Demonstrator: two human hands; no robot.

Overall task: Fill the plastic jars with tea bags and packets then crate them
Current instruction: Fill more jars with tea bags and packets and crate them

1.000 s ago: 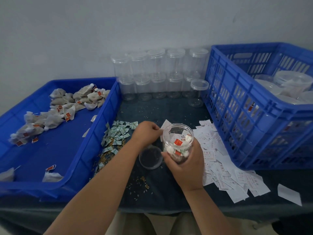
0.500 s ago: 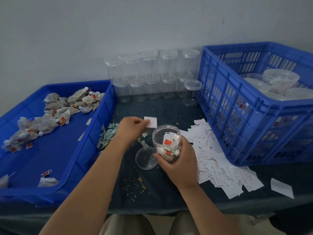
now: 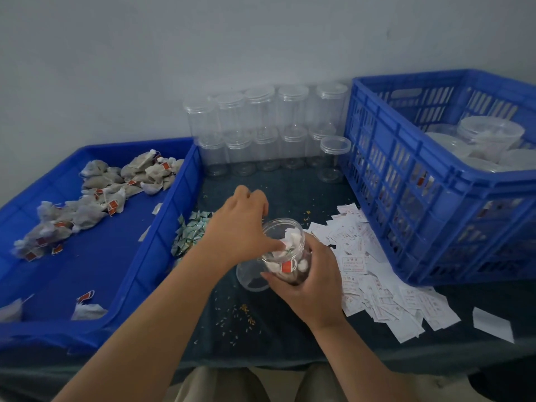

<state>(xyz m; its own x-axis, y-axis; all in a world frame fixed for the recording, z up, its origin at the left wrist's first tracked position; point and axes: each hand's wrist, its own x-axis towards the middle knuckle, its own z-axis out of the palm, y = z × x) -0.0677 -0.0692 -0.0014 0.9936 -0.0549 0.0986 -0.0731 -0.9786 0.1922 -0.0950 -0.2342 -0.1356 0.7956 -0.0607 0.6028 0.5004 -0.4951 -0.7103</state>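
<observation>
My right hand (image 3: 311,281) grips a clear plastic jar (image 3: 285,253), tilted towards me and holding tea bags with red tags. My left hand (image 3: 239,227) is over the jar's mouth. Its thumb presses a white packet (image 3: 291,237) down inside, and its other fingers are loosely curled above the far rim. The jar's clear lid (image 3: 251,275) lies on the table beside it. A blue tray (image 3: 139,256) on the left holds a heap of tea bags (image 3: 95,198). The blue crate (image 3: 435,198) on the right holds several filled jars (image 3: 490,134).
Empty lidded jars (image 3: 266,129) are stacked two high against the wall. White packets (image 3: 374,274) are spread over the dark table between the jar and the crate. A small pile of green packets (image 3: 190,232) lies next to the tray. Loose grains dot the table's front.
My left hand carried a white packet from above the table to the jar's mouth and put it inside. My right hand kept hold of the jar.
</observation>
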